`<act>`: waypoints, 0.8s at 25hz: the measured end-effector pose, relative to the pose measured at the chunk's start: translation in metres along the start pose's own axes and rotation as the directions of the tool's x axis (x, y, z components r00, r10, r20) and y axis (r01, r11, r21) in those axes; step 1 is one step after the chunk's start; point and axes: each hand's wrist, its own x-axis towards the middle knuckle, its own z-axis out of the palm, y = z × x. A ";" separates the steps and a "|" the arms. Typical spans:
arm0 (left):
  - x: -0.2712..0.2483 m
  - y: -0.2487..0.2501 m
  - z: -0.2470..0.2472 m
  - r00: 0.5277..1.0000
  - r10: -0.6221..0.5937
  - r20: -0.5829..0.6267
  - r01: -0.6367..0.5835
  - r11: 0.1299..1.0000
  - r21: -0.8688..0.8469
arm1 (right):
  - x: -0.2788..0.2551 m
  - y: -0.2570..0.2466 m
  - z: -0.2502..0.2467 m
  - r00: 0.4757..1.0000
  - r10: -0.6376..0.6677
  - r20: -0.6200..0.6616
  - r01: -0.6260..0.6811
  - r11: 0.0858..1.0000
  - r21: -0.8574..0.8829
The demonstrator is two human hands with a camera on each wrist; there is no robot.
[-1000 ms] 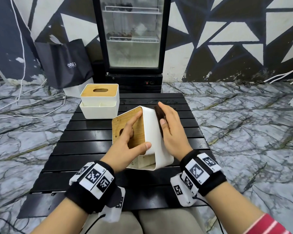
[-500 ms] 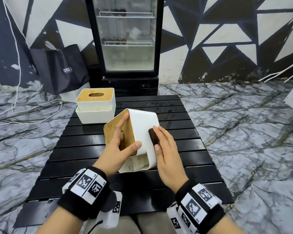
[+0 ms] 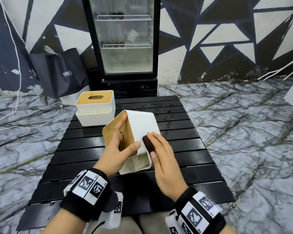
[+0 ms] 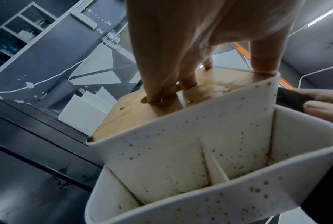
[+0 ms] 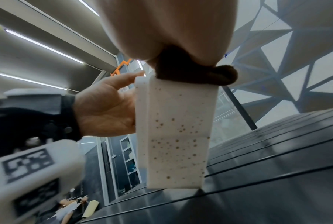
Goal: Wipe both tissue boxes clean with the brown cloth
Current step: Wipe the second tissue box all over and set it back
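Note:
A white tissue box (image 3: 143, 127) with a wooden lid lies tipped on its side at the middle of the black slatted table (image 3: 176, 159). My left hand (image 3: 121, 141) grips it, fingers hooked into the lid slot, thumb on the white wall. My right hand (image 3: 159, 149) presses the folded brown cloth (image 3: 148, 143) flat against that white wall. The left wrist view shows the speckled box (image 4: 171, 151) and the brown cloth (image 4: 290, 99). In the right wrist view the brown cloth (image 5: 192, 71) sits atop the spotted box (image 5: 175, 133). A second tissue box (image 3: 96, 107) stands upright at the table's far left.
A glass-door fridge (image 3: 125, 44) stands right behind the table. A black bag (image 3: 61, 73) leans at the back left, with white cables (image 3: 32, 115) on the marble floor. Bare slats lie to the right of the held box.
My right hand has slid the cloth along the white wall toward me, from the far end to the near end. The left hand keeps its grip.

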 end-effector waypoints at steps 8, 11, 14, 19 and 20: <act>0.003 0.001 -0.003 1.000 0.005 0.027 -0.005 1.000 0.007 | 0.011 -0.007 0.004 1.000 -0.020 0.003 0.020 1.000 0.016; 0.004 0.000 -0.003 0.999 0.008 0.045 -0.009 1.000 0.011 | 0.029 -0.006 -0.002 0.998 -0.013 0.057 0.011 1.000 0.023; 0.003 -0.001 -0.005 0.999 -0.001 0.035 0.001 1.000 -0.007 | 0.029 -0.002 -0.005 0.997 0.005 0.071 -0.006 1.000 0.014; 0.004 -0.003 -0.002 0.996 0.043 0.082 -0.048 0.997 0.052 | 0.033 -0.011 0.002 0.997 -0.050 0.061 0.046 0.996 0.071; 0.004 -0.002 -0.001 0.994 0.055 0.091 -0.061 0.996 0.065 | 0.039 -0.010 0.000 0.997 -0.049 0.066 0.043 0.996 0.082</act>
